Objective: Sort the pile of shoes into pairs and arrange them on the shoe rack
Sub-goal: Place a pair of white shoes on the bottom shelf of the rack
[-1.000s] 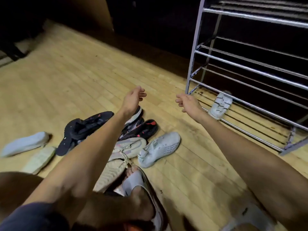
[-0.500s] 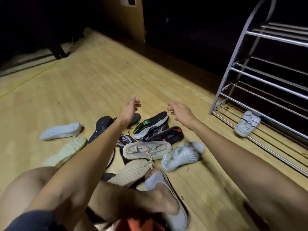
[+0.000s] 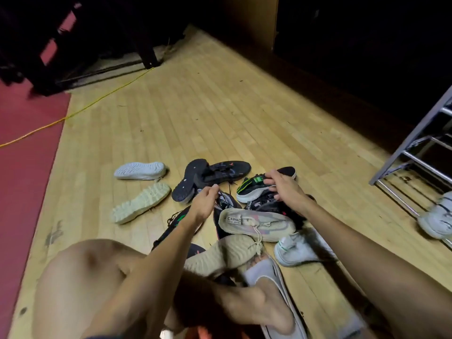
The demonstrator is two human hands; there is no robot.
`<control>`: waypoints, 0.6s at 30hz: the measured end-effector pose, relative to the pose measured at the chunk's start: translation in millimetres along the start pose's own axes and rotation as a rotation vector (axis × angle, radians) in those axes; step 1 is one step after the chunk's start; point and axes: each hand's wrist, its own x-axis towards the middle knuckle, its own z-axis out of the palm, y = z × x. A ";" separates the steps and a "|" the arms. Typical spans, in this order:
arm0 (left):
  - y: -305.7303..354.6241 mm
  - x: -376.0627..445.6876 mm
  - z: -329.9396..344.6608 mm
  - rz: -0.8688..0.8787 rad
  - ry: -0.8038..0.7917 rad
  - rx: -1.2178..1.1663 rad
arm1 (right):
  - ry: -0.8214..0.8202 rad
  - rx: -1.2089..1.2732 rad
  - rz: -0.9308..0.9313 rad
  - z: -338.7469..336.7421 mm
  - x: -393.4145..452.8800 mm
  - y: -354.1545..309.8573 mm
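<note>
A pile of shoes lies on the wooden floor in front of me. My right hand (image 3: 285, 185) grips a black sneaker with green accents and a white sole (image 3: 252, 189). My left hand (image 3: 205, 203) closes on a black-and-white patterned shoe (image 3: 226, 203) in the pile. A beige sneaker (image 3: 256, 223) lies on its side below both hands, with another beige shoe sole-up (image 3: 227, 253) under it. A white sneaker (image 3: 296, 248) lies to the right of them. Black shoes (image 3: 217, 172) sit behind. The metal shoe rack (image 3: 415, 140) stands at the right edge, one white shoe (image 3: 437, 218) on its lowest rails.
A white shoe sole-up (image 3: 139, 170) and a beige shoe sole-up (image 3: 141, 201) lie apart on the left. My bare knee (image 3: 80, 265) and foot in a grey slipper (image 3: 269, 302) fill the foreground. A yellow cable (image 3: 97, 100) crosses toward red matting (image 3: 27, 148) at the left.
Both hands dropped from mid-air into the pile. The right hand took hold of the black-and-green sneaker, the left closed on a patterned shoe. My view swung left, pushing the rack to the edge.
</note>
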 end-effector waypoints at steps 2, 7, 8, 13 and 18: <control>-0.1 6.6 -7.0 0.006 0.028 0.044 | 0.003 0.036 0.010 1.9 8.5 1.2; 3.5 26.5 -26.1 0.021 0.072 0.060 | -0.004 0.053 -0.009 12.1 26.8 -3.2; 2.3 30.7 -29.3 0.025 0.081 0.045 | -0.009 0.049 -0.017 14.8 30.2 -6.3; -3.7 50.3 -46.8 0.012 0.109 -0.044 | -0.036 0.028 -0.063 34.5 48.0 -24.6; 15.8 57.8 -76.3 0.072 0.205 -0.251 | 0.029 0.016 -0.119 63.2 49.4 -58.2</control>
